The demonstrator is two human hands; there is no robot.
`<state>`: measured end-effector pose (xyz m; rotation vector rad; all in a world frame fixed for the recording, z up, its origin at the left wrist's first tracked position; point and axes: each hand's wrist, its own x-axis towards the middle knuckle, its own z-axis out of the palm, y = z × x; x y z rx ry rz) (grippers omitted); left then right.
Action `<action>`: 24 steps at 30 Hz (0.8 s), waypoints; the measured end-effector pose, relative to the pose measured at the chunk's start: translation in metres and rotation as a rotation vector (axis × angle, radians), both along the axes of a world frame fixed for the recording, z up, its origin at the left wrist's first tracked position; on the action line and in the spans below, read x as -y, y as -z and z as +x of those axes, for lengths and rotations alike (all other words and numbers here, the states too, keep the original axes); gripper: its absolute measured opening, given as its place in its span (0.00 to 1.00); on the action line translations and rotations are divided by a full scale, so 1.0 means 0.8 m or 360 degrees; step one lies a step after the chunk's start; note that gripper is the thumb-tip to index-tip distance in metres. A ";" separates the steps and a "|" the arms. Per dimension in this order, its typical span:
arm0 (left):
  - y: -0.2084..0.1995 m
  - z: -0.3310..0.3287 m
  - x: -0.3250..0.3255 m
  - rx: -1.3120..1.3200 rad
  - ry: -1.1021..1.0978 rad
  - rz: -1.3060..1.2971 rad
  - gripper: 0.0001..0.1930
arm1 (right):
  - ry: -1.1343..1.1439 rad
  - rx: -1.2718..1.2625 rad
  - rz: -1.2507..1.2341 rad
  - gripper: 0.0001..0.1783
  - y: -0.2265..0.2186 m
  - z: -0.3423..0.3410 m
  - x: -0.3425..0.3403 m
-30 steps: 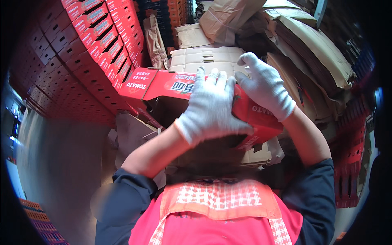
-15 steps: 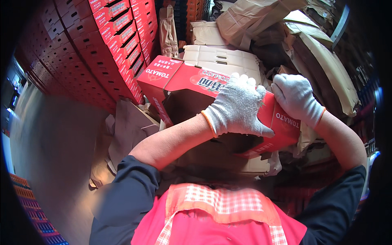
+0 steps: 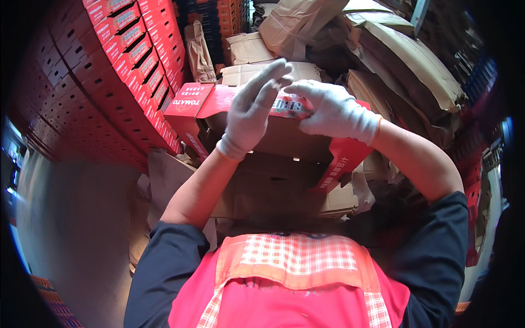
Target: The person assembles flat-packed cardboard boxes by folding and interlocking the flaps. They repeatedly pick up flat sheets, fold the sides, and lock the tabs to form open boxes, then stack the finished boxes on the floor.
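A red cardboard carton [image 3: 192, 105] with a brown inside stands open in front of me, its flaps spread. My left hand [image 3: 252, 112], in a white knit glove, is held flat and upright against the carton's far flap with the fingers straight. Beside it, my gloved right hand [image 3: 334, 113] lies over the top edge of the same flap, fingers curled on it. The fingertips of both hands nearly meet. The red side flap [image 3: 342, 161] hangs down at the right. My red checked vest fills the lower edge.
A tall wall of stacked red cartons [image 3: 126, 65] rises at the left. Piles of flattened brown cardboard [image 3: 415, 71] lean at the back right. Loose cardboard sheets [image 3: 164, 180] lie on the grey floor [image 3: 71, 229] at the left.
The carton has swung round, its brown inside now facing me. My left hand has lifted from a flat press on the red panel to an upright pose; my right hand has slid left.
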<state>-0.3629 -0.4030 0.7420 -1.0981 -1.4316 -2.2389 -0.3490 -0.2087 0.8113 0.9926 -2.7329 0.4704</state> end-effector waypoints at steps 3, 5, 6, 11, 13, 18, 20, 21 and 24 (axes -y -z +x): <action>0.027 0.038 0.049 -0.0643 -0.0908 -0.0679 0.14 | -0.0049 -0.0109 -0.0363 0.35 0.006 -0.037 -0.044; 0.051 0.088 0.086 -0.0582 -0.0958 -0.0839 0.13 | -0.0032 0.0218 -0.0978 0.34 0.019 -0.065 -0.103; 0.060 0.112 0.101 -0.0395 -0.0962 -0.0856 0.15 | -0.0001 0.0597 -0.1171 0.30 0.021 -0.077 -0.142; 0.041 0.140 0.105 -0.0073 -0.0948 -0.0483 0.32 | 0.0550 0.1856 -0.1903 0.12 0.186 -0.053 -0.201; 0.013 0.124 0.063 0.0027 -0.0281 -0.0711 0.43 | 0.0867 0.1279 -0.0602 0.13 0.299 -0.021 -0.160; -0.019 0.095 -0.074 -0.0899 -0.0898 -0.1653 0.50 | 0.0547 0.1667 -0.2466 0.12 0.314 -0.016 -0.191; -0.010 0.085 -0.111 -0.0883 -0.0954 -0.1334 0.48 | 0.0320 0.1484 -0.2544 0.12 0.230 -0.028 -0.215; -0.003 0.082 -0.123 -0.0886 -0.0965 -0.1144 0.48 | 0.0118 0.1269 -0.2567 0.12 0.184 -0.028 -0.218; 0.017 0.070 -0.146 -0.0912 -0.0967 -0.0741 0.56 | 0.0480 -0.0044 -0.2099 0.15 0.080 0.006 -0.186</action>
